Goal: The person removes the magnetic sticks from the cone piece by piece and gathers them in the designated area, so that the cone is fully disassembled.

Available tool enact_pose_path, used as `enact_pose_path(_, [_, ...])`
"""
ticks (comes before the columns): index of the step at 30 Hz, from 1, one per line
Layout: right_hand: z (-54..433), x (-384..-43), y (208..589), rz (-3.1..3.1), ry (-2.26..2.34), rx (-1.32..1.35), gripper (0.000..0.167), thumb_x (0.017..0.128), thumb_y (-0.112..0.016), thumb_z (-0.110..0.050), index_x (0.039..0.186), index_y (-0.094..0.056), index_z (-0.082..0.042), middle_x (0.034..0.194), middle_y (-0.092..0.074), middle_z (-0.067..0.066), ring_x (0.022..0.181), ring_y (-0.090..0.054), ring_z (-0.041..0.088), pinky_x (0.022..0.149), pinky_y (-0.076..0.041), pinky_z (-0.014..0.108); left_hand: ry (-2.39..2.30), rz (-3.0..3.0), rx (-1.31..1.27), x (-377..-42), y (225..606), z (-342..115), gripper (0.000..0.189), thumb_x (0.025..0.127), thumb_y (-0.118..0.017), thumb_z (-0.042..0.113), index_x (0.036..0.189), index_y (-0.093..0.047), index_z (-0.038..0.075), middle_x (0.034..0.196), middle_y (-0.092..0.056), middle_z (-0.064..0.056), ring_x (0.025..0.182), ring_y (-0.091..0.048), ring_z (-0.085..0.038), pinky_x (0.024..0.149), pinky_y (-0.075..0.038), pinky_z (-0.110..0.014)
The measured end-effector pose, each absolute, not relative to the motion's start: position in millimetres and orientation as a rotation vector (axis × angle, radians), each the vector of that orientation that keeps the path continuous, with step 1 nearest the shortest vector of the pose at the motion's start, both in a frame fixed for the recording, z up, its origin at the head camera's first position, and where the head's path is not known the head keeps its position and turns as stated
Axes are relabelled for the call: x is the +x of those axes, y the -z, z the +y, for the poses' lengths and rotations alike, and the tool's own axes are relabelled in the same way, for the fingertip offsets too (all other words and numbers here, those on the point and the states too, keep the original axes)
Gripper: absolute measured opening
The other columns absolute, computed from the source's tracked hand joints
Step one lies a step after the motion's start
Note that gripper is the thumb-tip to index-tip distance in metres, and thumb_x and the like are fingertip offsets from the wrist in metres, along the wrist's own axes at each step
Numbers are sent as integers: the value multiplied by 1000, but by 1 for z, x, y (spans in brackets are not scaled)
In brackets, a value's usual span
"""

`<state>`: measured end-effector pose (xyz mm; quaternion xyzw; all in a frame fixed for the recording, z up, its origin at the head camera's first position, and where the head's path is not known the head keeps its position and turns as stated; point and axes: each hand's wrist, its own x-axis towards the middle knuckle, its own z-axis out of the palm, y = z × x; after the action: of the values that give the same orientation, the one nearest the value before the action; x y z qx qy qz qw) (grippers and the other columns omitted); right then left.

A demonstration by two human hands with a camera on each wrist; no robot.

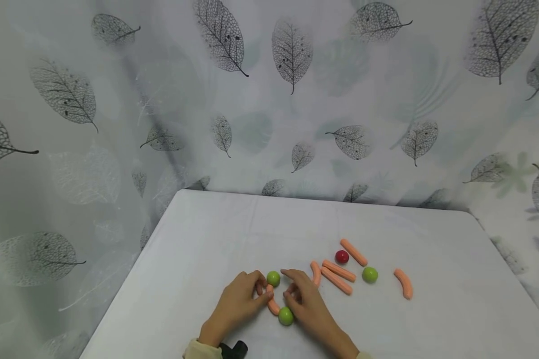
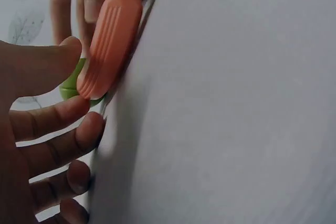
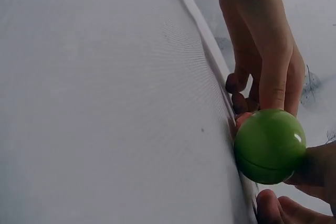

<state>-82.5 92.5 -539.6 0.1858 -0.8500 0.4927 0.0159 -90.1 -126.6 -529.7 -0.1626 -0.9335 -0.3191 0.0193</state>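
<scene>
A curved toy sausage (image 1: pixel 273 302) lies on the white table between one green ball (image 1: pixel 273 278) and another green ball (image 1: pixel 286 316). My left hand (image 1: pixel 242 295) is at the sausage's left side. In the left wrist view, its thumb and index fingertips are right at one end of the sausage (image 2: pixel 111 40), with a gap between them. On the other side my right hand (image 1: pixel 306 301) has its fingers bent loosely. Its thumb partly shows behind the near green ball (image 3: pixel 270 146) in the right wrist view, where the sausage is mostly hidden.
Right of my hands lie another curved sausage (image 1: pixel 316 273), a straight pair (image 1: pixel 339 270), one more straight sausage (image 1: pixel 354 252), a red ball (image 1: pixel 342 257), a green ball (image 1: pixel 370 274) and a curved sausage (image 1: pixel 404 284). A leaf-patterned curtain (image 1: pixel 260 109) hangs behind the table (image 1: pixel 215 229).
</scene>
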Motion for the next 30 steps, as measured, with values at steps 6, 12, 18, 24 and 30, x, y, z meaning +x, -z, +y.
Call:
enact_pose_path(6, [87, -84, 542, -2689, -1537, 610, 61, 94, -72, -3, 151, -54, -18, 139, -61, -2, 85, -55, 2, 67, -50, 19, 1002, -2901, -542, -90, 531, -120, 19, 95, -74, 42, 97, -65, 26, 84, -60, 12, 72, -41, 0, 61, -34, -17])
enact_pose_path(12, [86, -84, 544, -2700, -1504, 537, 50, 93, -78, -12, 140, -64, -20, 123, -57, -2, 82, -52, 6, 68, -47, 19, 1067, -2895, -616, -93, 531, -119, 16, 92, -78, 39, 96, -69, 26, 84, -63, 13, 73, -41, -1, 63, -33, -17])
enact_pose_path(18, [86, -85, 543, -2747, -1437, 444, 31, 91, -82, -22, 119, -69, -22, 110, -55, -8, 76, -48, 4, 65, -43, 18, 1134, -2905, -611, -93, 530, -120, 19, 92, -77, 46, 91, -70, 29, 81, -62, 9, 71, -39, -2, 63, -33, -18])
enact_pose_path(24, [87, -86, 541, -2746, -1371, 486, 24, 88, -82, -17, 107, -68, -21, 103, -57, -12, 74, -47, 2, 65, -43, 17, 1132, -2888, -642, -92, 527, -123, 20, 93, -75, 51, 88, -70, 32, 79, -61, 14, 70, -40, 0, 63, -34, -17])
enact_pose_path(30, [87, -83, 544, -2744, -1306, 531, 23, 87, -80, -13, 105, -74, -26, 103, -57, -14, 85, -52, 0, 75, -47, 19, 1073, -2979, -688, -90, 523, -126, 20, 90, -79, 45, 101, -70, 30, 76, -58, 19, 69, -41, 1, 62, -33, -17])
